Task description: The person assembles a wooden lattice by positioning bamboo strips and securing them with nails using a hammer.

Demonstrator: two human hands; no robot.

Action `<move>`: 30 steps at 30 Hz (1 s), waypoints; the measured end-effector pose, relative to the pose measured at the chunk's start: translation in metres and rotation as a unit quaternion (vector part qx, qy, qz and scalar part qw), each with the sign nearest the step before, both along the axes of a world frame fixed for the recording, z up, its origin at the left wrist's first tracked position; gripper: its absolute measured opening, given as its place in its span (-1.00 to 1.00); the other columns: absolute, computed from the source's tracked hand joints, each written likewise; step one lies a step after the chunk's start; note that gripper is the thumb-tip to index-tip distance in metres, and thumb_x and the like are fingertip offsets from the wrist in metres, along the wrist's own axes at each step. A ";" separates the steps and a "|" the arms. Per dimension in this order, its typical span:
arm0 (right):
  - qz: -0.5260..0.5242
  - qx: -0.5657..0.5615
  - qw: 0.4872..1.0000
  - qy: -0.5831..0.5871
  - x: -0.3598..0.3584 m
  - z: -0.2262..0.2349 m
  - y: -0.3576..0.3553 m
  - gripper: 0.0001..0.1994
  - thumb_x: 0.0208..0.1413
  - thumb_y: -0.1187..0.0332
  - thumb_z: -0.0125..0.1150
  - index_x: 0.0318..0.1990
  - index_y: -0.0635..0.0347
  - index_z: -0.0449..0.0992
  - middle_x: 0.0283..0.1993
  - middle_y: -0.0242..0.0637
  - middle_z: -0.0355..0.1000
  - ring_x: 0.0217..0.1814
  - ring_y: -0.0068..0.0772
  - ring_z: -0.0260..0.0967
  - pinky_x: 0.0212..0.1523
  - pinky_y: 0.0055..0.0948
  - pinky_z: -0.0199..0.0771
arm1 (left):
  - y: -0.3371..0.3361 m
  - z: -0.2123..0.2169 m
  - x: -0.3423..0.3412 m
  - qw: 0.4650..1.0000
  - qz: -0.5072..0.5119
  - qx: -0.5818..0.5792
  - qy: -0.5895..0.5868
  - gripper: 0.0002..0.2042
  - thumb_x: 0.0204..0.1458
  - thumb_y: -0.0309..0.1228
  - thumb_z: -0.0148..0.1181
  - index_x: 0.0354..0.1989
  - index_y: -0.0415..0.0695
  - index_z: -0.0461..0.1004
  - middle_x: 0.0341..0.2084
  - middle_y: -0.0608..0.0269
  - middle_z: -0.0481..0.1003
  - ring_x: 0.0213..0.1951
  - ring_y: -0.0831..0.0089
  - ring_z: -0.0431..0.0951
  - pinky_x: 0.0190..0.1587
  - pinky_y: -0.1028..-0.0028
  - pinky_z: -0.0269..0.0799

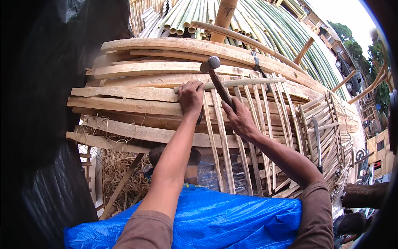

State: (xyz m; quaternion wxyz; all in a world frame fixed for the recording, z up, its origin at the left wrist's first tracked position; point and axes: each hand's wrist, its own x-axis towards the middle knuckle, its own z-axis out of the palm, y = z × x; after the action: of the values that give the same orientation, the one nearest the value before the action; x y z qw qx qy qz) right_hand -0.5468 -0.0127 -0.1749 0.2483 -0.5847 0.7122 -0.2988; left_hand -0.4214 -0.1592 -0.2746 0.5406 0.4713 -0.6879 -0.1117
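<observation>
My right hand (241,118) is closed around the wooden handle of a hammer (221,88). The hammer's dark metal head is raised, up and to the right of my left hand (191,97). That hand is closed on the left end of a greenish bamboo strip (244,81), where the strip crosses the top of a slat; whether a nail is between the fingers I cannot tell. Several thin bamboo slats (224,141) run down from the strip toward me, spaced apart like a rack. The strip lies across a stack of sawn wooden boards (137,108).
Green bamboo poles (199,18) lie beyond the boards. At right are a pile of slatted pieces (327,141) and a long blade (317,139). A blue tarp (232,216) spreads in front of me; shavings (120,174) lie at lower left beside black sheeting (45,166).
</observation>
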 end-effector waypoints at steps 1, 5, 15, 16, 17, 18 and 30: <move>-0.005 0.021 1.000 0.007 0.004 -0.003 0.001 -0.53 0.32 -0.05 -0.02 -0.24 0.29 0.32 -0.57 -0.01 0.33 -0.50 -0.09 0.33 -0.39 -0.05 0.26 | 0.001 -0.003 0.001 1.000 0.004 0.012 -0.009 -0.86 0.02 -0.30 0.30 -0.37 -0.09 0.64 -0.32 0.27 0.61 -0.19 0.30 0.58 0.13 0.27 0.28; -0.009 0.019 1.000 0.021 0.005 0.003 0.000 -0.53 0.32 -0.05 -0.01 -0.23 0.30 0.32 -0.56 0.02 0.36 -0.52 -0.06 0.36 -0.42 -0.02 0.25 | -0.001 -0.002 -0.001 1.000 0.005 0.010 -0.007 -0.86 0.02 -0.30 0.31 -0.37 -0.09 0.65 -0.32 0.28 0.62 -0.19 0.31 0.58 0.14 0.28 0.29; 0.006 0.010 0.999 0.042 -0.002 -0.005 0.003 -0.58 0.34 -0.02 -0.02 -0.25 0.25 0.26 -0.59 -0.06 0.29 -0.58 -0.19 0.25 -0.50 -0.08 0.17 | 0.000 -0.001 -0.002 1.000 0.012 0.011 -0.008 -0.85 0.01 -0.29 0.31 -0.36 -0.08 0.66 -0.31 0.27 0.62 -0.20 0.31 0.59 0.14 0.29 0.30; 0.011 0.005 0.998 0.062 -0.003 -0.006 0.003 -0.57 0.33 -0.01 -0.02 -0.24 0.26 0.26 -0.60 0.04 0.32 -0.58 -0.09 0.31 -0.48 0.00 0.20 | -0.001 -0.002 -0.003 1.000 0.012 0.013 -0.008 -0.85 0.01 -0.29 0.31 -0.36 -0.08 0.66 -0.31 0.27 0.62 -0.21 0.31 0.59 0.14 0.29 0.30; 0.005 0.029 0.999 0.031 0.004 0.008 0.004 -0.57 0.33 -0.02 -0.01 -0.23 0.25 0.26 -0.61 0.06 0.31 -0.59 -0.04 0.30 -0.48 0.01 0.21 | 0.000 -0.003 -0.001 1.000 0.015 0.005 -0.005 -0.85 0.01 -0.29 0.32 -0.37 -0.08 0.65 -0.32 0.27 0.62 -0.21 0.31 0.59 0.14 0.29 0.30; 0.001 0.022 1.000 0.013 0.004 0.009 -0.001 -0.57 0.32 -0.02 -0.01 -0.24 0.25 0.26 -0.61 0.07 0.32 -0.60 0.00 0.30 -0.48 0.00 0.21 | 0.000 -0.003 0.000 1.000 0.018 -0.002 -0.003 -0.86 0.00 -0.29 0.32 -0.37 -0.09 0.65 -0.32 0.27 0.62 -0.21 0.31 0.59 0.14 0.28 0.30; -0.006 -0.004 0.999 0.035 0.005 0.014 -0.010 -0.58 0.34 0.00 -0.02 -0.25 0.26 0.29 -0.60 0.05 0.33 -0.60 -0.07 0.29 -0.49 0.00 0.21 | 0.003 -0.001 0.002 0.998 0.027 0.009 -0.048 -0.81 0.01 -0.23 0.32 -0.30 -0.05 0.64 -0.31 0.26 0.62 -0.13 0.25 0.57 0.20 0.18 0.25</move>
State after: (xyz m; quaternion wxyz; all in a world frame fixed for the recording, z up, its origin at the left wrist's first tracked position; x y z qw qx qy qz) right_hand -0.5423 -0.0227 -0.1611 0.2191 -0.5914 0.7230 -0.2819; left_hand -0.4198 -0.1560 -0.2757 0.5057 0.4990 -0.6991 -0.0808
